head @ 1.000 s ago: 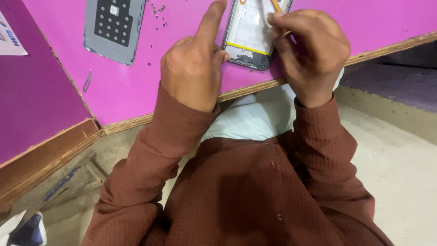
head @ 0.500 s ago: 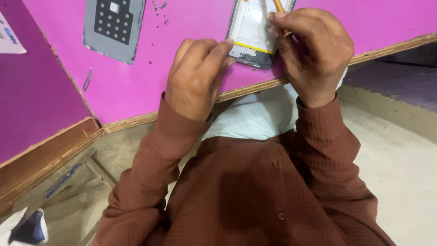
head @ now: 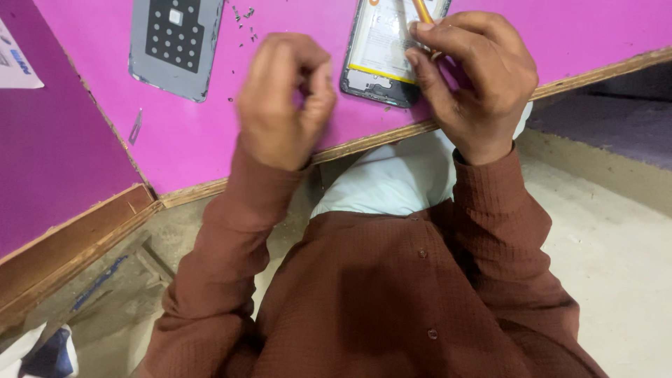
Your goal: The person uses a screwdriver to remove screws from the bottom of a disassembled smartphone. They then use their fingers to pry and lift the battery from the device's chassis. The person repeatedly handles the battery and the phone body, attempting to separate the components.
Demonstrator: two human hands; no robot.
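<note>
The opened phone (head: 381, 56) lies on the pink surface (head: 175, 140) near its front edge. The right hand (head: 476, 84) rests on the phone, its grip closed on an orange tool (head: 422, 10). Just left of the phone, the left hand (head: 283, 98) hovers, fingers curled shut; whether it holds anything cannot be told. Farther left lies a grey back cover (head: 175, 45).

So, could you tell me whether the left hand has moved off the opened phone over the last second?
Yes. The left hand has pulled back leftward off the opened phone and curled, now lying between it and the grey back cover.

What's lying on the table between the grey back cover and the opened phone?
In the head view, tiny screws lie scattered between the grey back cover and the opened phone.
</note>
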